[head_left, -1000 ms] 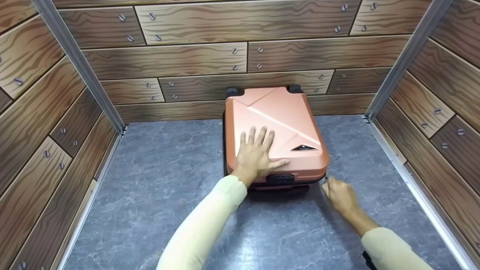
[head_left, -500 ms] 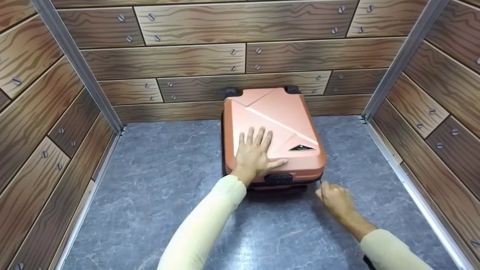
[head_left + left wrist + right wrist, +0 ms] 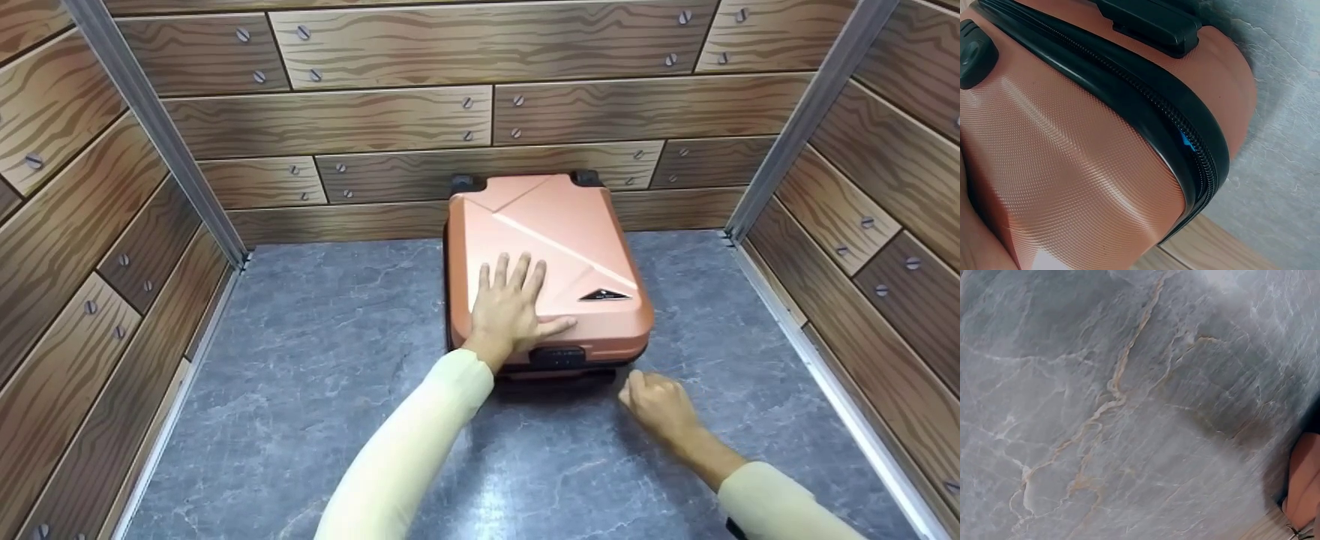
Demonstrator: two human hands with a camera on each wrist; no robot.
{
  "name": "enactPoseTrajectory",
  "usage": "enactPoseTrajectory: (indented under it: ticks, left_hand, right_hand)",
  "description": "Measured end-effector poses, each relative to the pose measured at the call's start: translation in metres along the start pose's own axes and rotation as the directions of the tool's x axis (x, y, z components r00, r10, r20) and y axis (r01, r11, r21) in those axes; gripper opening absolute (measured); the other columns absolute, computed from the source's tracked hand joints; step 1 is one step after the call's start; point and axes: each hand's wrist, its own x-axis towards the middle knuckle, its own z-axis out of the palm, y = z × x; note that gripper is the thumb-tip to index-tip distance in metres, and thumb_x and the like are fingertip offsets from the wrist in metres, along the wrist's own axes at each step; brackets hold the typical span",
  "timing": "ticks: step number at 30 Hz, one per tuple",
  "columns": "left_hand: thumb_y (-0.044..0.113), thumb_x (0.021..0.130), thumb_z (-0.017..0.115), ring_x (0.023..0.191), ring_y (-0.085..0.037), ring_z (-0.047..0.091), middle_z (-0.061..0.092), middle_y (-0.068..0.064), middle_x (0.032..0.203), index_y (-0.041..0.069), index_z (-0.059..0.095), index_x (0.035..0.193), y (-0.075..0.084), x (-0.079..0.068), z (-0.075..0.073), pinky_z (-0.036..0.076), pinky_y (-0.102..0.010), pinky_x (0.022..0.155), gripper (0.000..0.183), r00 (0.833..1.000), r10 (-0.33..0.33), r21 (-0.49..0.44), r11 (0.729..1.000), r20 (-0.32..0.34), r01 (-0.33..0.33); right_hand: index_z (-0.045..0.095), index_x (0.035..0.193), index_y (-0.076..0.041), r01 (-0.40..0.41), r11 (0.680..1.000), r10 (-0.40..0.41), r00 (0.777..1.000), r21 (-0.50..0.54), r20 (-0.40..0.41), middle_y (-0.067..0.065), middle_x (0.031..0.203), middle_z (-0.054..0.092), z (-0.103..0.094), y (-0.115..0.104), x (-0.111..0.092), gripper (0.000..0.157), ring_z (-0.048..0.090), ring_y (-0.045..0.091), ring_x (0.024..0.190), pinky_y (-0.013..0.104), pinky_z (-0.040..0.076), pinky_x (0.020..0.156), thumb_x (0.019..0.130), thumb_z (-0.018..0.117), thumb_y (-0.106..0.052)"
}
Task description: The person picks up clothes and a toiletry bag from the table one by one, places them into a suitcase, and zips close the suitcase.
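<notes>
An orange-pink hard-shell suitcase (image 3: 562, 232) lies flat on the floor, its black-wheeled end toward the back wall. My left hand (image 3: 508, 309) rests spread on its lid near the front left. My right hand (image 3: 660, 405) is at the front right corner, fingers curled in a pinch by the seam; the zipper pull is hidden by them. In the left wrist view the zipper (image 3: 1157, 101) runs round a corner between black trims, and a bit of blue (image 3: 1187, 142) shows in its gap. A black lock (image 3: 559, 358) sits on the front edge.
Grey marbled floor (image 3: 330, 360) surrounds the suitcase. Wood-patterned walls (image 3: 405, 120) stand behind it and on both sides, with metal posts (image 3: 810, 112) in the corners and light metal strips along the floor's sides.
My right hand has moved left and slightly toward me, round the suitcase's front right corner. The left hand keeps its place on the lid, and the suitcase stays put.
</notes>
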Motion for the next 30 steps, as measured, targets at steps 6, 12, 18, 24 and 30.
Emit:
enactPoseTrajectory:
  ticks: [6,12,18,24,30]
  left_hand:
    - [0.093,0.079,0.015,0.155,-0.034,0.011,0.013,0.000,0.169,0.026,0.011,0.162,-0.001,0.000,0.001,0.012,-0.056,0.123,0.106,1.000,0.001,0.000,1.000,0.000,-0.001]
    - [0.093,0.080,0.015,0.155,-0.033,0.011,0.013,0.000,0.169,0.027,0.010,0.162,0.001,-0.001,0.002,0.012,-0.055,0.123,0.106,1.000,0.001,-0.001,1.000,-0.003,-0.001]
    - [0.094,0.079,0.014,0.155,-0.033,0.011,0.013,0.000,0.169,0.026,0.011,0.162,0.000,-0.001,0.001,0.013,-0.055,0.123,0.107,1.000,-0.001,0.001,1.000,-0.010,0.001]
    - [0.094,0.079,0.013,0.155,-0.033,0.012,0.013,0.000,0.169,0.026,0.011,0.162,-0.001,-0.001,0.001,0.013,-0.056,0.123,0.107,1.000,-0.004,0.009,1.000,-0.015,0.004]
    - [0.094,0.079,0.012,0.155,-0.033,0.010,0.011,0.000,0.169,0.027,0.010,0.162,0.000,-0.001,0.001,0.011,-0.056,0.123,0.107,1.000,0.000,-0.002,1.000,-0.002,0.000]
  right_hand:
    - [0.043,0.067,-0.007,0.012,1.000,-0.011,0.999,0.026,-0.044,-0.001,0.050,0.038,0.009,-0.015,0.005,0.017,0.034,0.018,0.038,0.034,0.035,0.031,0.084,0.043,-0.010]
    - [0.045,0.067,-0.008,0.031,0.998,-0.027,0.998,0.061,-0.060,-0.001,0.052,0.040,0.023,-0.042,0.016,0.015,0.036,0.019,0.040,0.033,0.036,0.034,0.081,0.047,-0.011]
    - [0.046,0.067,-0.008,0.040,0.998,-0.037,0.998,0.045,-0.059,0.000,0.051,0.043,0.036,-0.073,0.034,0.013,0.042,0.021,0.040,0.034,0.037,0.035,0.078,0.054,-0.011]
    - [0.049,0.069,-0.008,0.032,0.998,-0.031,0.999,0.049,-0.012,0.000,0.049,0.046,0.046,-0.106,0.051,0.014,0.047,0.020,0.040,0.034,0.040,0.036,0.073,0.062,-0.010]
    - [0.049,0.068,-0.011,0.013,0.999,-0.013,1.000,0.031,0.013,-0.001,0.048,0.046,0.058,-0.139,0.068,0.021,0.048,0.018,0.038,0.034,0.039,0.033,0.069,0.070,-0.012]
